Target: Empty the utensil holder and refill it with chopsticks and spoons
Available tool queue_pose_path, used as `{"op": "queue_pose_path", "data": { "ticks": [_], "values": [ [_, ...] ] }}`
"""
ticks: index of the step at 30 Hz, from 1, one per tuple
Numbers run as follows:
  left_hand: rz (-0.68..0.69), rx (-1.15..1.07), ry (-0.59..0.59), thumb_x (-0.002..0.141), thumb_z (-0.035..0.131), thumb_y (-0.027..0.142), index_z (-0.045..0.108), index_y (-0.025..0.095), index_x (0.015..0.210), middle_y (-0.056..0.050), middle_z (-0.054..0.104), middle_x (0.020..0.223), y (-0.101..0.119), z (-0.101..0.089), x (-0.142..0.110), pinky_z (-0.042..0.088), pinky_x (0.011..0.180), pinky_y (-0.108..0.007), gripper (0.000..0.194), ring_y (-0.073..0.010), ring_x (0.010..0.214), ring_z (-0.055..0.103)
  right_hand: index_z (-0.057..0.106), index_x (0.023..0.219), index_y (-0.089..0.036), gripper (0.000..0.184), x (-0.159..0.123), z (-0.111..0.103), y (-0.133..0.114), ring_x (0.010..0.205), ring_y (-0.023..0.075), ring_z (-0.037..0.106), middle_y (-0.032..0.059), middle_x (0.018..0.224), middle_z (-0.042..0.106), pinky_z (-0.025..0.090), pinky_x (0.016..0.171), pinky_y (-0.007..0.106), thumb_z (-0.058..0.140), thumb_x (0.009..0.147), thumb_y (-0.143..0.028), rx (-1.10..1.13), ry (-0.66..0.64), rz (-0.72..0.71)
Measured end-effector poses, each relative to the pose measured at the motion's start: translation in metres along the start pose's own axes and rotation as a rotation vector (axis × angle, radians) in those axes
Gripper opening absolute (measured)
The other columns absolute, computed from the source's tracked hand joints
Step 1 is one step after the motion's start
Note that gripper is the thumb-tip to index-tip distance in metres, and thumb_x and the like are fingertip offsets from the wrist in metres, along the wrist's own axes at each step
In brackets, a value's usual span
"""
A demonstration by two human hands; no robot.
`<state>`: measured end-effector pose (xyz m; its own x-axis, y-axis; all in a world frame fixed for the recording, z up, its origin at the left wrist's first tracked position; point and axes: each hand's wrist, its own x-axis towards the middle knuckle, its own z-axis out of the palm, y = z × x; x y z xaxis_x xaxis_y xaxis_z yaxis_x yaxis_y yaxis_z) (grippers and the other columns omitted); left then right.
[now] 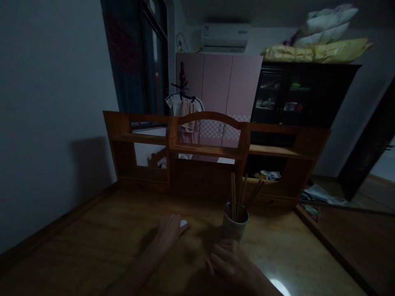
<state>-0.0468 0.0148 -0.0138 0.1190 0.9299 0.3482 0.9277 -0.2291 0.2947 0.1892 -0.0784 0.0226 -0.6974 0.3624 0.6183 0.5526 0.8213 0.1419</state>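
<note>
The room is dim. My left hand point(169, 231) lies on the wooden desk point(92, 246) with its fingers curled over a small white object point(183, 223) that I cannot make out. My right hand point(228, 261) rests on the desk just in front of a pale cup point(235, 227), fingers bent and close together, close to the cup's base; whether it touches the cup is unclear. Several wooden chopsticks point(237, 197) stand upright in the cup.
A low wooden shelf unit point(212, 152) runs along the desk's far edge. Behind it are a pink wardrobe point(222, 82), hanging clothes point(185, 111), a dark glass cabinet point(296, 94) with bedding on top, and an air conditioner point(225, 37). A wall stands left.
</note>
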Motion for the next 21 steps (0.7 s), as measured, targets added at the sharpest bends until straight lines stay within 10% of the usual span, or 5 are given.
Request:
{"op": "queue_pose_path", "data": {
  "ticks": [13,17,21],
  "values": [
    [0.175,-0.057,-0.114,0.093,0.049,0.045,0.061,0.019,0.093,-0.007,0.068,0.083,0.04,0.014,0.001,0.036,0.062,-0.028,0.029,-0.0219,0.073,0.062,0.053,0.072,-0.018,0.032,-0.012,0.023,0.0,0.058,0.0141,0.056,0.002,0.068,0.059,0.031,0.058,0.027,0.04,0.1,-0.022,0.263,-0.086,0.364],
    [0.42,-0.222,-0.109,0.096,0.045,0.045,0.059,0.02,0.092,-0.003,0.066,0.085,0.053,0.001,-0.004,0.038,0.064,-0.026,0.029,-0.0177,0.075,0.062,0.054,0.11,-0.02,0.017,-0.009,0.02,-0.002,0.063,0.018,0.061,0.0044,0.081,0.065,0.038,0.057,0.024,0.041,0.099,-0.023,0.405,-0.001,0.54],
    [0.608,-0.285,-0.084,0.096,0.048,0.039,0.059,0.02,0.103,-0.005,0.063,0.098,0.054,-0.008,-0.006,0.044,0.069,-0.024,0.024,-0.0169,0.085,0.062,0.035,0.139,-0.022,0.041,-0.005,0.019,-0.003,0.071,0.0215,0.066,0.0081,0.097,0.067,0.046,0.062,0.025,0.04,0.099,-0.021,0.472,0.069,0.632]
  ]
}}
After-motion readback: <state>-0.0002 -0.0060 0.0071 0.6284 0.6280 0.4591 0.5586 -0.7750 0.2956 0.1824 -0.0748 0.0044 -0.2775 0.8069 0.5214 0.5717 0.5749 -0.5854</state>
